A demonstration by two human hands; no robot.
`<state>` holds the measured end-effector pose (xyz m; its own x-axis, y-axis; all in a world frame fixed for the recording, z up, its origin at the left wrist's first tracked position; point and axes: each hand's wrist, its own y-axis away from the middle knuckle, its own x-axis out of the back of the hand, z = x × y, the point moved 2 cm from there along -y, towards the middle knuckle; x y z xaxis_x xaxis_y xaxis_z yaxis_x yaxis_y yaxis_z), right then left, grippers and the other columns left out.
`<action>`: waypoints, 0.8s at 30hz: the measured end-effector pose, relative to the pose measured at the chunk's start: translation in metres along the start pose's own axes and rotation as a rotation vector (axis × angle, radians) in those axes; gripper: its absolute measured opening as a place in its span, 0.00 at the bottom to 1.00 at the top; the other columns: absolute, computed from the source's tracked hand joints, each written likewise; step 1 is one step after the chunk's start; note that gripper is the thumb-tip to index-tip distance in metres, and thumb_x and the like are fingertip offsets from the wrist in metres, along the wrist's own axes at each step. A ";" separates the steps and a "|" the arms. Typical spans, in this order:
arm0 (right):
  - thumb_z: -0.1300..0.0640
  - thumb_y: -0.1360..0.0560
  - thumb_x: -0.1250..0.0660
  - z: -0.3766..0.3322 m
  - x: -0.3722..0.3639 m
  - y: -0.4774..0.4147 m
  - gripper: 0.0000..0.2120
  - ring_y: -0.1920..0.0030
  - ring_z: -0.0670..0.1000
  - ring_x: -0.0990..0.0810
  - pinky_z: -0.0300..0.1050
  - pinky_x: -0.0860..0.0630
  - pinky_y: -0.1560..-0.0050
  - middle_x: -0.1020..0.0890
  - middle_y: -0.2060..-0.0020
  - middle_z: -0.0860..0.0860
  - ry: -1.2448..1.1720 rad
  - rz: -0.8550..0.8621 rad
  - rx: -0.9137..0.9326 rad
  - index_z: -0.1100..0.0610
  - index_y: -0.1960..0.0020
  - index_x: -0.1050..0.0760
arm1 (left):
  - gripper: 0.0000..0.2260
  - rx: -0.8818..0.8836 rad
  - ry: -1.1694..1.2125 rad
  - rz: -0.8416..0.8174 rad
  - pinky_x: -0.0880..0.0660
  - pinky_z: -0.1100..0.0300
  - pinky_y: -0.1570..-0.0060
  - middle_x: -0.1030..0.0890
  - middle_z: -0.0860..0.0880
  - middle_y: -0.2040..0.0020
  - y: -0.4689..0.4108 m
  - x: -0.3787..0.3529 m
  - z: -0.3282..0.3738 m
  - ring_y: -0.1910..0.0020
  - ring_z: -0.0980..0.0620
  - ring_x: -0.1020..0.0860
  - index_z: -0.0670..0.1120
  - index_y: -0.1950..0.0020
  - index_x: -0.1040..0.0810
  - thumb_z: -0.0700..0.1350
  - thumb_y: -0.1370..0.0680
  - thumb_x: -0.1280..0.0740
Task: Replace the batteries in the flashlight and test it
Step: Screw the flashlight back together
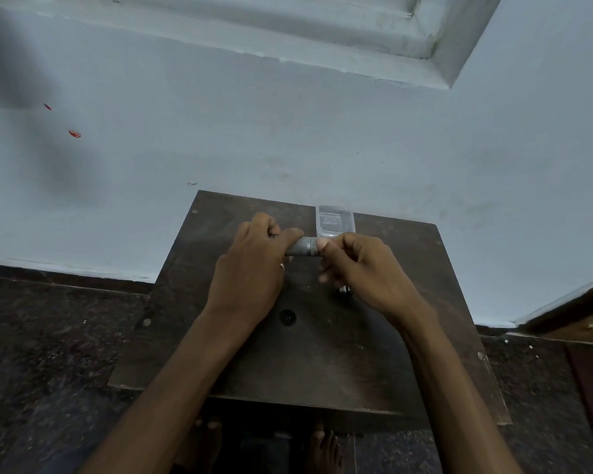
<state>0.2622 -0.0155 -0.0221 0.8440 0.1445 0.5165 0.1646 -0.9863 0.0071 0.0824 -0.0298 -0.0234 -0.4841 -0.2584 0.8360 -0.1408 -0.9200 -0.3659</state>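
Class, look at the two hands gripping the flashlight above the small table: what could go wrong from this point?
1. Both the left hand and the right hand hold the knurled grey metal flashlight above the dark wooden table; a loosened part might drop and roll off.
2. The clear plastic container sits at the far edge and could be knocked off.

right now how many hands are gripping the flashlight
2. The left hand wraps the flashlight at its left end, and the right hand pinches its right end, both above the dark wooden table. Most of the flashlight is hidden by fingers.
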 end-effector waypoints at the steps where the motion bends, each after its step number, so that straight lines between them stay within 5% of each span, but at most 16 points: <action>1: 0.43 0.19 0.36 -0.001 -0.001 0.000 0.19 0.66 0.46 0.13 0.41 0.22 0.65 0.14 0.65 0.50 0.007 0.011 -0.015 0.58 0.57 0.20 | 0.20 -0.005 0.004 0.002 0.22 0.50 0.65 0.29 0.48 0.45 0.000 0.000 0.001 0.47 0.49 0.29 0.54 0.34 0.25 0.38 0.24 0.32; 9: 0.35 0.18 0.45 -0.005 -0.008 0.001 0.32 0.70 0.47 0.15 0.49 0.21 0.63 0.15 0.69 0.52 0.113 0.083 -0.060 0.61 0.62 0.21 | 0.20 -0.010 -0.006 -0.003 0.21 0.48 0.65 0.28 0.49 0.46 0.000 0.000 0.000 0.47 0.49 0.29 0.54 0.34 0.25 0.39 0.23 0.31; 12: 0.37 0.19 0.41 -0.006 -0.007 0.001 0.23 0.64 0.50 0.15 0.55 0.17 0.57 0.15 0.64 0.52 0.127 0.105 -0.018 0.55 0.56 0.21 | 0.20 0.002 -0.016 -0.005 0.21 0.49 0.65 0.29 0.49 0.46 0.000 0.001 -0.001 0.48 0.49 0.29 0.54 0.34 0.25 0.39 0.23 0.32; 14: 0.44 0.21 0.32 -0.006 -0.004 0.000 0.10 0.58 0.49 0.15 0.49 0.16 0.54 0.15 0.59 0.49 0.075 0.087 0.027 0.50 0.47 0.22 | 0.20 0.013 -0.021 -0.003 0.21 0.49 0.65 0.29 0.49 0.46 0.000 0.001 -0.002 0.48 0.49 0.29 0.54 0.34 0.25 0.39 0.23 0.32; 18: 0.62 0.26 0.24 -0.003 -0.003 -0.002 0.14 0.55 0.48 0.15 0.47 0.17 0.47 0.15 0.57 0.46 -0.048 0.045 0.041 0.51 0.43 0.20 | 0.20 0.031 -0.022 0.009 0.22 0.49 0.64 0.30 0.49 0.46 0.000 0.003 -0.003 0.47 0.49 0.29 0.55 0.34 0.25 0.38 0.23 0.32; 24: 0.53 0.23 0.27 -0.005 -0.002 -0.001 0.04 0.56 0.58 0.16 0.56 0.18 0.50 0.15 0.61 0.54 -0.006 0.069 0.056 0.51 0.50 0.20 | 0.20 0.021 -0.020 0.003 0.22 0.50 0.65 0.29 0.49 0.45 0.000 0.004 -0.003 0.47 0.49 0.29 0.54 0.34 0.25 0.38 0.24 0.32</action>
<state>0.2572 -0.0149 -0.0189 0.8574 0.0767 0.5089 0.1337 -0.9881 -0.0764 0.0782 -0.0304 -0.0210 -0.4674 -0.2664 0.8429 -0.1212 -0.9252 -0.3597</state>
